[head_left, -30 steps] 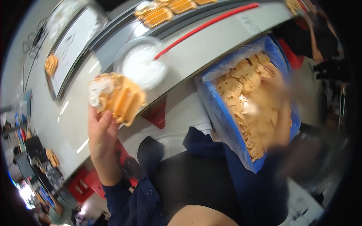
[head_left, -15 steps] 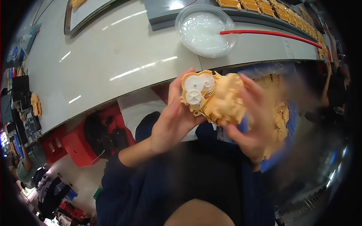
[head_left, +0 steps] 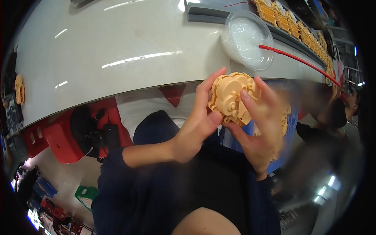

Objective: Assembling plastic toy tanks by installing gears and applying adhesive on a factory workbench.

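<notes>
A yellow-orange plastic gear housing (head_left: 230, 94) is held up between my two hands, just off the table's near edge. Its moulded cover faces up, and the white gears are hidden from sight. My left hand (head_left: 197, 131) grips the housing from its left side, fingers behind and thumb at the lower edge. On the other side my right hand (head_left: 261, 125) closes round it, one finger pressed on the cover and the thumb underneath.
A clear round tub of whitish grease (head_left: 246, 41) with a long red stick (head_left: 299, 59) stands on the white table (head_left: 129, 43). Beyond runs a grey rail (head_left: 207, 13) beside rows of yellow housings (head_left: 288, 23). A blue-lined bin (head_left: 291, 125) of yellow parts is at my right.
The two yellow parts, held side by side with white gears showing, are now together as one, the cover over the gears. My view has shifted, so the tub appears further right.
</notes>
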The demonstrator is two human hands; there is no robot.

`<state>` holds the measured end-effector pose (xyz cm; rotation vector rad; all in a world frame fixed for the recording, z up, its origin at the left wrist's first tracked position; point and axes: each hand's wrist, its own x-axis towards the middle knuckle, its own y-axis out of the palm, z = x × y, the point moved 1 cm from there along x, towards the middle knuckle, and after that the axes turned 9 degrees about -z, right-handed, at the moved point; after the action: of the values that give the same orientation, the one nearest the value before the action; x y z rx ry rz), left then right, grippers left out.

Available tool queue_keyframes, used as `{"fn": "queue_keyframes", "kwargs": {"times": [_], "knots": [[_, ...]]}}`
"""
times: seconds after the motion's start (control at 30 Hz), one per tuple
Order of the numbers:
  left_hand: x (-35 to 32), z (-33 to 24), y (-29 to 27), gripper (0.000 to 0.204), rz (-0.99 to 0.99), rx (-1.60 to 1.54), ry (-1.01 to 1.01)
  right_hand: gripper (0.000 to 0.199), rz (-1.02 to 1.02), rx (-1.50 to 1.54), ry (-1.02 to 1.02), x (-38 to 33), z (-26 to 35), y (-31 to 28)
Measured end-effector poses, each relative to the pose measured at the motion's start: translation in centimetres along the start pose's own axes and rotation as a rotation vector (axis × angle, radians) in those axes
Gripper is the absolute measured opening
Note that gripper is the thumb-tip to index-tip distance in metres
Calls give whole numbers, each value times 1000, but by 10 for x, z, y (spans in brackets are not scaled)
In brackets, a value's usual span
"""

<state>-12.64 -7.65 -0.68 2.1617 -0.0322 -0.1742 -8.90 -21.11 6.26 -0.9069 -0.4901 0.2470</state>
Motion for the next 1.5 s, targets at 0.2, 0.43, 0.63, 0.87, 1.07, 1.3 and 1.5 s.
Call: {"fn": "queue_keyframes", "kwargs": {"times": [0.2,0.43,0.63,0.87,1.07,1.3,1.5], "knots": [[-2,-8,-6,69,-186,168,72,59,14,-51,-68,4,1,18],[-35,-21,-40,67,-203,665,426,60,107,835,250,3,-6,48],[-64,-18,-66,71,-241,788,508,36,336,1016,312,11,2,73],[-62,-26,-63,74,-247,764,538,33,288,1103,335,7,4,76],[-58,-27,-68,77,-220,797,555,31,259,1058,337,12,3,72],[-51,-41,-61,76,0,936,479,23,351,947,174,25,-1,62],[-55,-25,-55,59,-179,537,359,15,212,877,207,10,-3,67]]}}
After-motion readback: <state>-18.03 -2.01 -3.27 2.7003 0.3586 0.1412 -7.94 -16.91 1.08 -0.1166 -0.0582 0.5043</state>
